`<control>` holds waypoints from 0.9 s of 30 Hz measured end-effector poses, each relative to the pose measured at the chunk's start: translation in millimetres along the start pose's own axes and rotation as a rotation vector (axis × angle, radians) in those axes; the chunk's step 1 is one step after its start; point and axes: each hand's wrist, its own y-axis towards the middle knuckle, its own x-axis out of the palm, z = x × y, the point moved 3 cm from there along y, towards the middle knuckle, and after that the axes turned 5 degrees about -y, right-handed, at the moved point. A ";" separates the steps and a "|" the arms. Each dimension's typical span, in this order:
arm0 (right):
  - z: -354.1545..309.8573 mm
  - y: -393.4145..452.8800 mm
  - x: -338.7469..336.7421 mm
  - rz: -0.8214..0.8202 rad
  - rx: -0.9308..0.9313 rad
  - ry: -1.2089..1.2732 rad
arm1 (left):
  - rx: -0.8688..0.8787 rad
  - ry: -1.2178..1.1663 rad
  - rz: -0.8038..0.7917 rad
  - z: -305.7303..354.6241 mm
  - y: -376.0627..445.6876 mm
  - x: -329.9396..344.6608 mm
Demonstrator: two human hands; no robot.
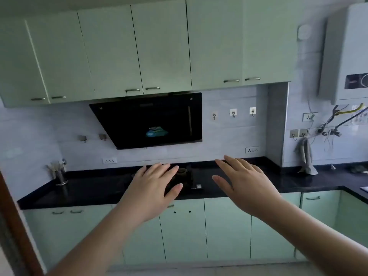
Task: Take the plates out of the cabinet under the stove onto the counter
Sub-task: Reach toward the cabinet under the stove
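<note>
— What do you have closest to the camera?

— Both my arms, stretched forward and bare. My left hand (153, 188) is raised palm-down, its fingers loosely together with the thumb held out to the side, gripping nothing. My right hand (244, 183) is beside it, a gap between the two, its fingers spread apart and likewise empty.

— And past the hands?

— The lower cabinet doors (183, 234), pale green, all closed. The pair under the stove has two small dark holes near the top edge of one door. I see no plates from here; whatever is behind those doors is hidden.

— The counter?

— The black counter (95, 188) runs left to right above the doors and turns a corner at the far right. The stove (187, 176) is set into it, largely covered by my hands; one burner shows between them. A metal utensil holder (59, 174) stands at the left end.

— Farther back?

— The black range hood (151, 120) on the tiled wall above the stove, a grey cloth (305, 156) hanging from a hook to the right, and the upper cabinets (139, 48), closed.
</note>
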 end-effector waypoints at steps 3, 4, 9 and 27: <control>9.9 10.7 17.0 -0.009 -0.011 0.006 | 0.014 0.000 -0.039 5.3 10.0 20.4; 10.7 14.2 24.6 -0.030 -0.021 0.008 | 0.003 0.008 -0.043 4.7 11.4 25.5; -4.3 32.3 62.3 -0.059 -0.072 0.036 | -0.033 0.078 -0.035 -18.8 17.1 52.4; -161.7 173.8 239.2 -0.194 -0.225 0.019 | -0.135 0.055 -0.120 -236.1 33.6 181.2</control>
